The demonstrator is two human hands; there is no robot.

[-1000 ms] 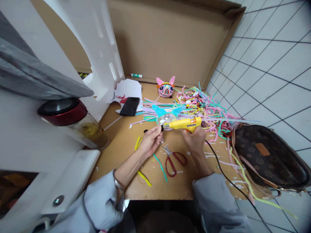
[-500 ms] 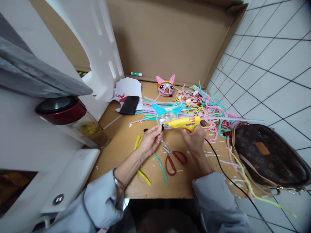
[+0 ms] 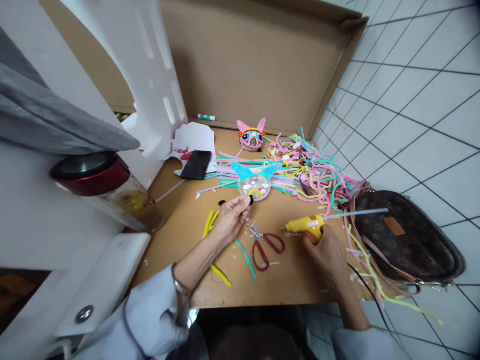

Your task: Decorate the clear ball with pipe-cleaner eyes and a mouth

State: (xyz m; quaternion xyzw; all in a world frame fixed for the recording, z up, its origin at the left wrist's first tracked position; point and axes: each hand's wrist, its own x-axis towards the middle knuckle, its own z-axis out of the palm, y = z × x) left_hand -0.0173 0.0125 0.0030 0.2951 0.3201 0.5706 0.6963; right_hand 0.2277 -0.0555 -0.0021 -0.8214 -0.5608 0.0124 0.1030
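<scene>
My left hand (image 3: 234, 217) pinches a small black piece (image 3: 251, 200), its kind too small to make out. Just beyond those fingers lies a clear round ball (image 3: 254, 184) with two blue fuzzy ears and a yellow strip at its front. My right hand (image 3: 328, 247) is wrapped round the handle of a yellow glue gun (image 3: 305, 226), whose nozzle points left, low over the table; a long glue stick (image 3: 360, 213) sticks out of its back. Between my hands rest red-handled scissors (image 3: 262, 245). Yellow pipe cleaners (image 3: 221, 274) and a teal one (image 3: 246, 258) lie near my left wrist.
A finished-looking pink-eared figure (image 3: 251, 137) stands at the back. Tangled pipe cleaners (image 3: 318, 172) heap at the right, near a brown bag (image 3: 405, 240). A phone (image 3: 196, 165) lies on white paper (image 3: 198, 136). A red-lidded jar (image 3: 123, 195) stands at the left.
My right hand has drawn the glue gun away from the black piece, to the right and toward me. My left hand stays near the ball, still pinching the piece.
</scene>
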